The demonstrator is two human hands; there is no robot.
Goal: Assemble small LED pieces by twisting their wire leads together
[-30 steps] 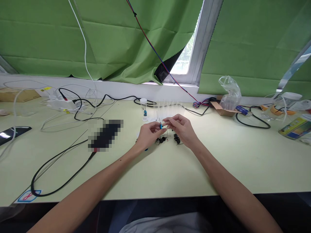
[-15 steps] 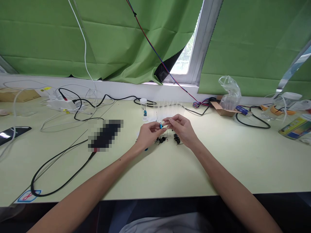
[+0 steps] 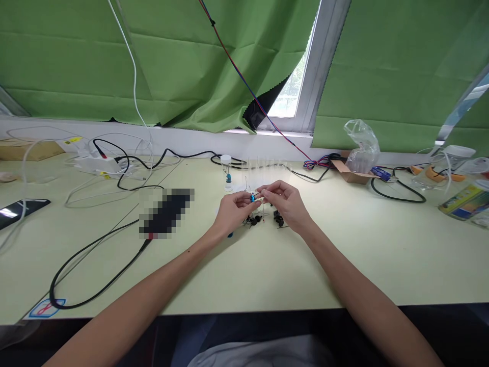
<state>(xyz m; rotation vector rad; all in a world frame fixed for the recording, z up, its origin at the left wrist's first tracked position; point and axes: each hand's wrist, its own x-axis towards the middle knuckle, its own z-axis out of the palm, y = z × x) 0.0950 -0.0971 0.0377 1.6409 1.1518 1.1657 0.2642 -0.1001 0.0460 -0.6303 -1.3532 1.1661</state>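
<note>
My left hand (image 3: 234,210) pinches a small blue part (image 3: 252,198) with thin metal wires sticking out of it. Close against it from the right, my right hand (image 3: 284,202) is closed in a pinch at the part's side; what its fingertips grip is too small to make out. Under the hands lie several small black parts (image 3: 254,220) with thin leads, and more black pieces (image 3: 278,218) sit below the right palm. A blue piece (image 3: 229,235) shows beside the left wrist. Just beyond the hands stands a clear vial (image 3: 226,165) with a blue-green piece in it.
A row of clear tubes (image 3: 263,165) stands behind the hands. To the left are a blurred dark device (image 3: 166,214) on a black cable, a phone (image 3: 25,211) and a white power strip (image 3: 97,164). An open cardboard box (image 3: 353,176) and a jar (image 3: 468,201) are at the right.
The right fingertips have moved slightly left, closer in against the blue part. The left hand keeps its hold almost in the same place.
</note>
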